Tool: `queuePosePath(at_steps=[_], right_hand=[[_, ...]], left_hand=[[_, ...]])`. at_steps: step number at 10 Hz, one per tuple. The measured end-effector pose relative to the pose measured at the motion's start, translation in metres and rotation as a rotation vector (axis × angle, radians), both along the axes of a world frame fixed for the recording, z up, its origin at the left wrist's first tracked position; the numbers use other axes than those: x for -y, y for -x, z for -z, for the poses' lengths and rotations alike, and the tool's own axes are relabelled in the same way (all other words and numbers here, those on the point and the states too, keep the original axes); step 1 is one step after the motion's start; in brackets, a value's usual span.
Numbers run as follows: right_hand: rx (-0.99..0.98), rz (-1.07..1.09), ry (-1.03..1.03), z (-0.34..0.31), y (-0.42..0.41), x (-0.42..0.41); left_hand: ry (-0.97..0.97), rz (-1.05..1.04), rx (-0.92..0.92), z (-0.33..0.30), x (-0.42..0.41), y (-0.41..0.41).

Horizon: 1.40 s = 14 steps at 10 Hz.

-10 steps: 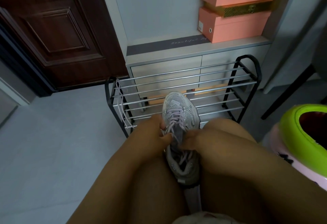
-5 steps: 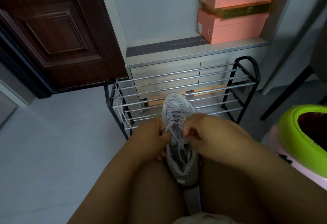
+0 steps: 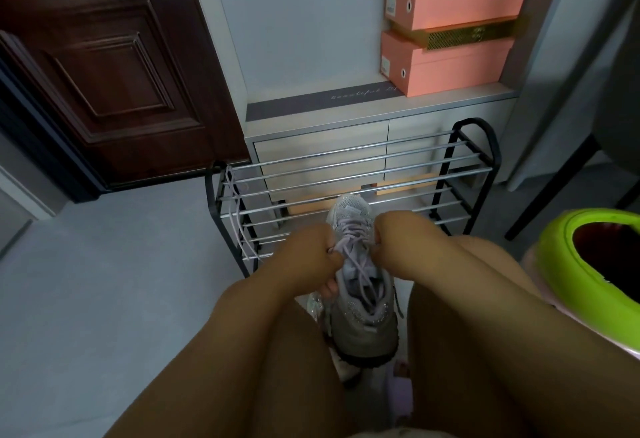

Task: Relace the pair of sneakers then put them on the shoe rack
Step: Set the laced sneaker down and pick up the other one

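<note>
A grey-lilac sneaker (image 3: 363, 320) stands between my knees, toe pointing away toward the shoe rack (image 3: 346, 178). My left hand (image 3: 308, 257) pinches its lilac lace (image 3: 356, 264) at the left eyelets, with fingers also under the shoe's side. My right hand (image 3: 394, 243) grips the lace at the right eyelets near the toe. A second lilac lace (image 3: 237, 223) hangs loose over the rack's left end. Part of another shoe (image 3: 341, 370) shows beneath the held sneaker, mostly hidden.
The black-and-chrome rack stands against a grey drawer cabinet (image 3: 318, 146) with pink shoe boxes (image 3: 446, 60) on top. A dark wooden door (image 3: 114, 67) is at the left. A green-rimmed bin (image 3: 571, 264) sits at the right beside a black chair leg (image 3: 550, 188).
My right hand has moved up from the sneaker's middle to the eyelets near the toe. The left hand has stayed on the lace at the left side.
</note>
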State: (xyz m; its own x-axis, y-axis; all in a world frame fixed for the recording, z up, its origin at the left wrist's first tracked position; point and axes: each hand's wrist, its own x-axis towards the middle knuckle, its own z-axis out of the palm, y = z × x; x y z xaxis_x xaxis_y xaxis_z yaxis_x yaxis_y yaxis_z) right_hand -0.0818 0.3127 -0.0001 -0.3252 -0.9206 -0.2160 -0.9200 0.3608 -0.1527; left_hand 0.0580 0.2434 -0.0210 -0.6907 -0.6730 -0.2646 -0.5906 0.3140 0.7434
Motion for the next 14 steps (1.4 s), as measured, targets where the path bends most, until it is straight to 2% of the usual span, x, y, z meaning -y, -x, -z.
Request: queuePosePath(at_steps=[3, 5, 7, 8, 10, 11, 13, 14], right_hand=[[0.123, 0.277, -0.117, 0.032, 0.023, 0.020], [0.186, 0.414, -0.187, 0.067, 0.052, 0.025], [0.399, 0.522, -0.133, 0.111, 0.070, 0.030], [0.582, 0.614, -0.126, 0.148, 0.089, 0.039], [0.592, 0.651, -0.158, 0.197, 0.109, 0.051], [0.501, 0.594, -0.253, 0.216, 0.112, 0.057], [0.284, 0.382, -0.417, 0.251, 0.109, 0.062], [0.329, 0.355, -0.434, 0.266, 0.104, 0.066]], left_hand=[[-0.183, -0.028, 0.004, 0.035, 0.014, 0.044], [-0.252, -0.017, 0.086, 0.071, 0.022, 0.069], [-0.351, -0.078, 0.133, 0.115, 0.032, 0.084], [-0.341, -0.150, 0.122, 0.143, 0.039, 0.086], [-0.279, -0.244, 0.068, 0.184, 0.046, 0.095], [-0.217, -0.257, 0.072, 0.203, 0.049, 0.101], [-0.221, -0.249, 0.095, 0.236, 0.053, 0.104], [-0.295, -0.299, 0.092, 0.257, 0.055, 0.102]])
